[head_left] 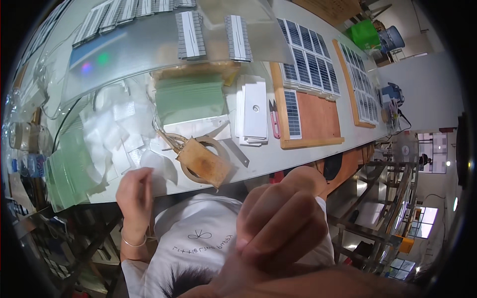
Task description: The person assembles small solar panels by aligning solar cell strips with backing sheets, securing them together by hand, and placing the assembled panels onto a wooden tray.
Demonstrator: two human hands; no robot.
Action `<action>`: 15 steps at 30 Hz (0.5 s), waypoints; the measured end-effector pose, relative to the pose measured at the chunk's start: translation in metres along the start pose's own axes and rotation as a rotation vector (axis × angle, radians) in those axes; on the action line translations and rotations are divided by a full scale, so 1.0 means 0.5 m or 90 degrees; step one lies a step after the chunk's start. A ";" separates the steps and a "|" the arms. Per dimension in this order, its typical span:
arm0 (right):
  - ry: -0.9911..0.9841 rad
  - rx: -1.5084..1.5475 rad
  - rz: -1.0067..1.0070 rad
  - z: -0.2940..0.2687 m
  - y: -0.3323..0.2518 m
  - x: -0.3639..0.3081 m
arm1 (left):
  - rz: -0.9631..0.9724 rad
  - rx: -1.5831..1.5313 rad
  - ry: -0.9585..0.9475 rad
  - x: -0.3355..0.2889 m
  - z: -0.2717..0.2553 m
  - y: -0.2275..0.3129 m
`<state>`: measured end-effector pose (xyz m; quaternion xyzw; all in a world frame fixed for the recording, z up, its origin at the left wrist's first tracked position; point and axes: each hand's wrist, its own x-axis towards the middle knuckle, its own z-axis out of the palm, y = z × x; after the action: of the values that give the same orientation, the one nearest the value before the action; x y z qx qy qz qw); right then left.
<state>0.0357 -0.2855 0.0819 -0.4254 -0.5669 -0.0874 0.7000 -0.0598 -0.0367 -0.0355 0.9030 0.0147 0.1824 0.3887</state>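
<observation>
My left hand (135,199) hangs at the front edge of the table, fingers loosely bent and slightly apart, nothing seen in it. Close to its fingertips lies a loose heap of thin white sheets (130,121). My right hand (283,218) is raised close to the camera, fingers curled tightly; whatever it may hold is hidden. Beyond the hands, a tan, brown-stained block (202,162) rests over a round tape roll (217,147). A metal ruler (234,152) lies beside it. Farther back stand a stack of green sheets (191,99) and a pile of white rectangular plates (256,121).
Red-handled snips (275,119) lie beside a wooden tray (313,143) holding small solar panels (308,59). Another framed set of panels (358,82) is farther right. A raised translucent shelf (144,59) carries bundled grey strips (191,35). Green sheets (69,169) are at left.
</observation>
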 end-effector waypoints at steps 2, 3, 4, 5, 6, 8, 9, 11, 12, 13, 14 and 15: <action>0.003 0.004 0.008 0.008 -0.002 0.003 | -0.149 -0.152 0.031 0.003 -0.019 -0.017; 0.010 0.007 0.015 0.011 -0.002 0.005 | -0.224 -0.278 0.073 0.006 -0.025 -0.035; 0.014 0.018 0.020 0.017 0.002 0.006 | -0.199 -0.332 0.121 0.007 -0.040 -0.051; 0.021 0.025 0.025 0.017 0.002 0.008 | -0.197 -0.343 0.183 0.018 -0.050 -0.048; 0.027 0.031 0.031 0.016 0.001 0.011 | -0.194 -0.362 0.245 0.029 -0.062 -0.041; -0.047 0.017 0.023 -0.010 0.003 0.019 | -0.182 -0.471 0.271 0.039 -0.085 -0.053; -0.120 0.003 0.015 -0.018 0.006 0.020 | -0.200 -0.487 0.287 0.046 -0.084 -0.062; 0.104 0.443 0.510 -0.006 0.022 -0.053 | -0.252 -0.540 0.280 0.079 -0.073 -0.076; -0.116 -0.018 0.377 -0.039 0.073 -0.014 | -0.245 -0.575 0.256 0.071 -0.076 -0.085; -0.313 -0.483 0.196 -0.081 0.133 0.035 | -0.246 -0.576 0.259 0.071 -0.072 -0.081; -0.302 -0.549 0.198 -0.092 0.187 0.013 | -0.241 -0.583 0.251 0.078 -0.064 -0.079; -0.288 -0.612 0.198 -0.098 0.234 -0.020 | -0.219 -0.597 0.223 0.076 -0.064 -0.084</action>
<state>0.1381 -0.2502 0.0152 -0.7840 -0.5297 -0.1382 0.2927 -0.0305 0.0214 -0.0327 0.5728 0.1442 0.2514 0.7667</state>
